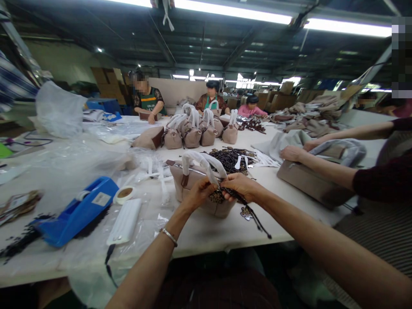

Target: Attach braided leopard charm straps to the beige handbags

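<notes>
A beige handbag stands upright on the table before me, its handles wrapped in white. My left hand is closed in a pinch at the base of the near handle; what lies between its fingertips is hidden. Close beside it, my right hand is closed on a black braided cord, whose ends hang down to the right. A leopard-print piece shows between the hands against the bag. Below my right hand a small patterned charm is visible. Behind the bag lies a pile of black cords.
Left are a blue tape dispenser, a tape roll, a white power bank and clear plastic. Several finished-looking bags stand behind. At right, a co-worker's hands rest on another bag. People sit across the table.
</notes>
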Demonstrator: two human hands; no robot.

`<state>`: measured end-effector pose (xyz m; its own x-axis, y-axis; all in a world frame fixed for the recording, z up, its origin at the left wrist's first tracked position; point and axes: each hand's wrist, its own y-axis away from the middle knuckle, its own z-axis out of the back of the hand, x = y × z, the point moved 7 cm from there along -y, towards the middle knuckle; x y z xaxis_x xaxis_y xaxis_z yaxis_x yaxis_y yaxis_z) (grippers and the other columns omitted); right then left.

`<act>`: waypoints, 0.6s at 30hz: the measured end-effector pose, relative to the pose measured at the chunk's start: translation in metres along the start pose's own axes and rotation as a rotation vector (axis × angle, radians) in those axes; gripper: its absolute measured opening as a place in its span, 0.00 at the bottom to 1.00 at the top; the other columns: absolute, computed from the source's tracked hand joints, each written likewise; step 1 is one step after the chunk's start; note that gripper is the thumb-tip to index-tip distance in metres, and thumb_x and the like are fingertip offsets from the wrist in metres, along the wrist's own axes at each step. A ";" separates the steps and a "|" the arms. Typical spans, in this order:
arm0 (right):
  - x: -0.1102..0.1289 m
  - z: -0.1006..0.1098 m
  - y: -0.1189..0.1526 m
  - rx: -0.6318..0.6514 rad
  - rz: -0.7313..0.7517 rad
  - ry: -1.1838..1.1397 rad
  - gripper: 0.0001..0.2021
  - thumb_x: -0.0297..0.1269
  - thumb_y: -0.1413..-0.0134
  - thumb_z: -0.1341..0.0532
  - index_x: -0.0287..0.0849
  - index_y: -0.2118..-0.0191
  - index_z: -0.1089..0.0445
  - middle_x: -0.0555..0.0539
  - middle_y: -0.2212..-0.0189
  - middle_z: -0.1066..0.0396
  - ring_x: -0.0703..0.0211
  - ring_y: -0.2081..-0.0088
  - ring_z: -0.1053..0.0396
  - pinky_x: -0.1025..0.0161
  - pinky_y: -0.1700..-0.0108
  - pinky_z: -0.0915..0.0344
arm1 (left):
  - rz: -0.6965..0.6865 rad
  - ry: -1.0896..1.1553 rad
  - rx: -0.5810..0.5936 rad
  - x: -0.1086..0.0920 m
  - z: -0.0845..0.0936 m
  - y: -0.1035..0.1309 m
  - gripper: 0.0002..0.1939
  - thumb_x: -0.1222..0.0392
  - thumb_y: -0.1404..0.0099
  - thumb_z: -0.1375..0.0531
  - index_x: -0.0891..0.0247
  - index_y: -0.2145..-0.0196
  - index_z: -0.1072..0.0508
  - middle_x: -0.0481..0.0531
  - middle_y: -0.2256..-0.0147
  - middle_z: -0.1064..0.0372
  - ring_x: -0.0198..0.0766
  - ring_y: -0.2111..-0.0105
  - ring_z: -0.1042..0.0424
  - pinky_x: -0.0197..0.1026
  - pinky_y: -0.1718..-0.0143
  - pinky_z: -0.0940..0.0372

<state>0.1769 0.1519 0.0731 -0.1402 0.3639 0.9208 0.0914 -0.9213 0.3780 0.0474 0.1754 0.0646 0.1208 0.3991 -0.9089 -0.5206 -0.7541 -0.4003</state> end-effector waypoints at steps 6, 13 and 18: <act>-0.025 -0.013 0.008 -0.211 0.111 -0.277 0.11 0.35 0.43 0.38 0.43 0.72 0.42 0.51 0.81 0.29 0.64 0.81 0.30 0.69 0.78 0.29 | -0.012 -0.113 -0.099 0.002 -0.003 0.003 0.16 0.49 0.35 0.42 0.65 0.61 0.27 0.51 0.65 0.27 0.40 0.63 0.30 0.43 0.58 0.34; -0.033 -0.023 0.016 -0.308 0.221 -0.403 0.13 0.40 0.50 0.33 0.43 0.70 0.39 0.53 0.82 0.31 0.61 0.80 0.28 0.67 0.78 0.28 | 0.015 -0.255 -0.127 -0.011 -0.003 0.009 0.14 0.52 0.34 0.44 0.65 0.64 0.26 0.52 0.67 0.27 0.39 0.66 0.30 0.41 0.61 0.34; -0.010 -0.007 0.020 -0.074 0.150 0.016 0.07 0.34 0.54 0.33 0.41 0.67 0.30 0.52 0.82 0.29 0.59 0.79 0.28 0.67 0.79 0.30 | -0.054 -0.201 -0.060 -0.018 -0.006 0.010 0.11 0.56 0.34 0.44 0.64 0.64 0.25 0.53 0.65 0.26 0.42 0.62 0.29 0.43 0.57 0.34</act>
<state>0.1729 0.1289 0.0706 -0.1465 0.2199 0.9645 0.0399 -0.9729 0.2278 0.0452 0.1568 0.0765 -0.0268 0.5308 -0.8471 -0.4660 -0.7563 -0.4592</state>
